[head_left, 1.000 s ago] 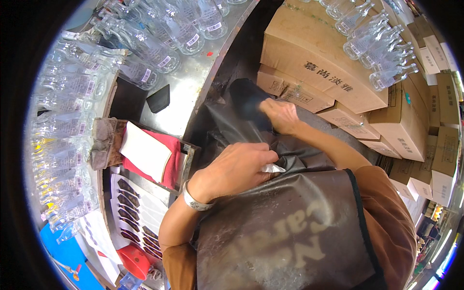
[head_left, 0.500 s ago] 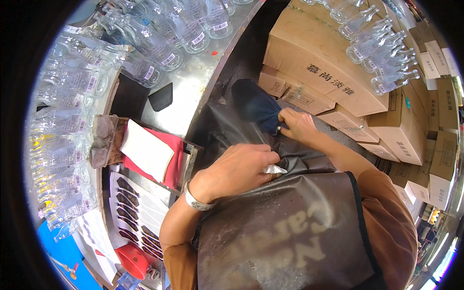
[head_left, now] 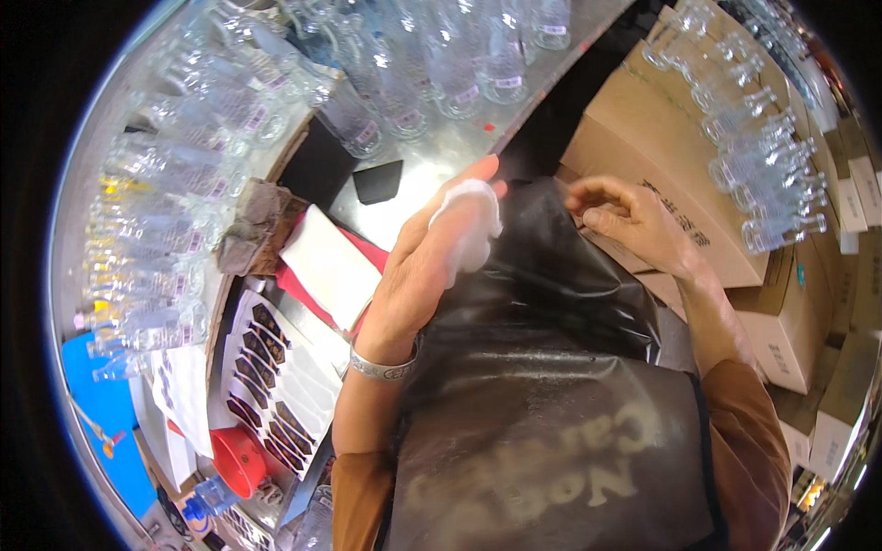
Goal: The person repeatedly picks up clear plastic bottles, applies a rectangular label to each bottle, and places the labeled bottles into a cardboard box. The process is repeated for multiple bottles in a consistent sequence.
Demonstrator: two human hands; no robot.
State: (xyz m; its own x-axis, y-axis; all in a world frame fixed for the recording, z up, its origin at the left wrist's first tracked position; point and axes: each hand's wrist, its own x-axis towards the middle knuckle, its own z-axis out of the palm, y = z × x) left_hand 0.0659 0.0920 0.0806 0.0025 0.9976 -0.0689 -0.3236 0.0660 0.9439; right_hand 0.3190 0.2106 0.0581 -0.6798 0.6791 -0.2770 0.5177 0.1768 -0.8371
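My left hand (head_left: 404,275) is raised over the dark brown apron (head_left: 542,285), its fingers stretched out and slightly smeared. It holds a crumpled white tissue or thin cloth (head_left: 470,225) against the palm and fingers. A metal bracelet (head_left: 386,369) circles that wrist. To the right, my right hand (head_left: 634,220) hangs above the apron's far edge, beside a cardboard box (head_left: 661,138). Its fingers are loosely bent and apart, with nothing visible in them. Left of my left hand lie a folded cream cloth (head_left: 329,266) and a red cloth (head_left: 296,286) beneath it.
Several clear glass bottles (head_left: 395,101) stand on the metal table (head_left: 418,170), with a flat black piece (head_left: 378,182) nearby. A sheet of dark labels (head_left: 276,376) and a red bowl (head_left: 237,462) are at lower left. More bottles (head_left: 744,165) stand on the right-hand boxes.
My right hand has let go of the dark blue fabric and moved right and up. My left hand has lifted from the apron, its fingers straightening and showing more of the white piece. The view has turned.
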